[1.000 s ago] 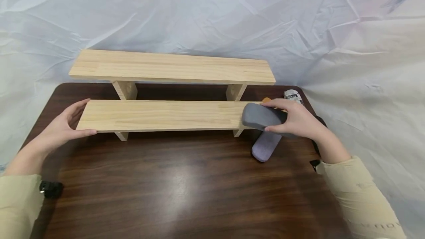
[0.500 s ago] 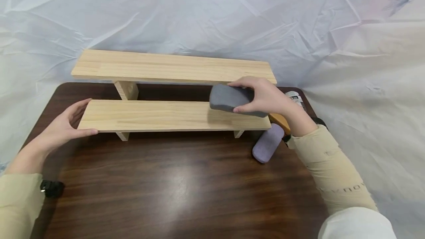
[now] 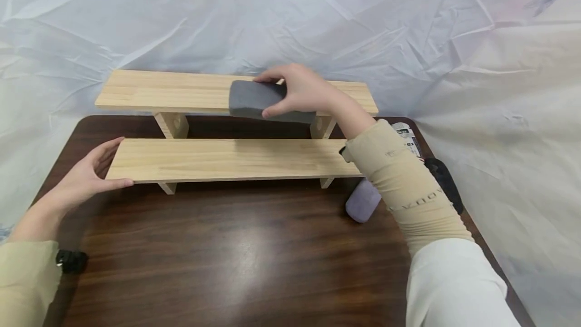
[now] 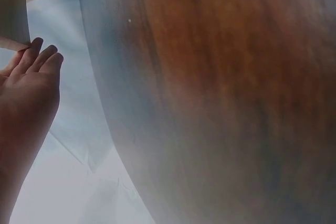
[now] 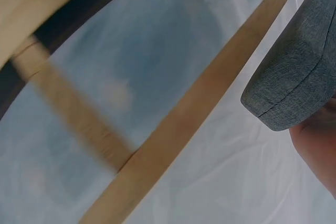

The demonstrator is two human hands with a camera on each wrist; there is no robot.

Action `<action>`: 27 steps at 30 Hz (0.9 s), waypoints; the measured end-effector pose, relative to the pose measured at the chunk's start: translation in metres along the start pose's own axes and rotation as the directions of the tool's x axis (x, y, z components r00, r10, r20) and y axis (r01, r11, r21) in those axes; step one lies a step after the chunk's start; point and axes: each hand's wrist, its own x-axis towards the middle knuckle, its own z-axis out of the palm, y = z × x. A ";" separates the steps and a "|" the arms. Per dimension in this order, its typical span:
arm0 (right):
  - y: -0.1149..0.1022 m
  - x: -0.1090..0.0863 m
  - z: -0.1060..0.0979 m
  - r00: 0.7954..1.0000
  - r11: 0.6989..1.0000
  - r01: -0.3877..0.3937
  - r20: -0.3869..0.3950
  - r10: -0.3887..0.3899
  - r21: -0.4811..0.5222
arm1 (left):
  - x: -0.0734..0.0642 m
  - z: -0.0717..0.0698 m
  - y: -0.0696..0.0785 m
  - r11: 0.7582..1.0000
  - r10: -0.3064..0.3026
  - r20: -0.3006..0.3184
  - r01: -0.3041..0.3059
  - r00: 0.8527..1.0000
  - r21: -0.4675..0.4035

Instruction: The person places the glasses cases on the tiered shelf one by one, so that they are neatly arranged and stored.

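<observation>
My right hand (image 3: 299, 92) grips a grey fabric-covered glasses case (image 3: 254, 96), thumb on its near side and fingers over the far side. The case is in front of the upper board (image 3: 168, 92) of a two-step wooden shelf, overlapping it in the head view. A seam shows on the case (image 5: 299, 77) in the right wrist view. At the left end of the lower board (image 3: 218, 158), my left hand (image 3: 86, 173) holds on with its thumb at the front edge and its fingers at the back corner.
A purple case (image 3: 362, 202) lies on the dark wood table (image 3: 227, 266) by the shelf's right end, partly behind my right sleeve. Farther right are a white cylinder with printed lettering (image 3: 406, 135) and a black item (image 3: 445, 180). White sheeting (image 3: 272, 19) hangs behind.
My right hand has carried the grey case leftward and up, from the lower board's right end to the upper board. My left hand has stayed at the lower board's left end.
</observation>
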 end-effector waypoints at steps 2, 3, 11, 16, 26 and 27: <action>-0.004 0.013 0.000 1.000 1.000 0.017 0.011 -0.017 0.007 | -0.001 0.001 0.000 1.000 0.008 -0.001 -0.008 1.000 -0.005; -0.006 0.020 0.001 1.000 1.000 0.024 0.018 -0.024 0.000 | -0.001 0.001 0.000 1.000 0.012 -0.002 -0.012 1.000 -0.006; -0.020 0.064 0.006 0.996 0.998 0.048 0.080 -0.044 -0.039 | -0.002 0.002 0.003 1.000 0.013 0.005 -0.012 1.000 -0.015; -0.029 0.085 0.010 0.994 0.998 0.039 0.107 -0.033 -0.051 | -0.003 0.002 0.003 1.000 0.004 0.007 -0.004 1.000 -0.009; -0.046 0.117 0.020 0.990 0.998 0.042 0.135 -0.035 -0.050 | -0.003 0.000 0.002 1.000 0.008 0.014 -0.008 1.000 -0.007; -0.047 0.118 0.021 0.990 0.998 0.046 0.134 -0.040 -0.043 | -0.003 0.000 0.002 1.000 0.011 0.013 -0.011 1.000 -0.008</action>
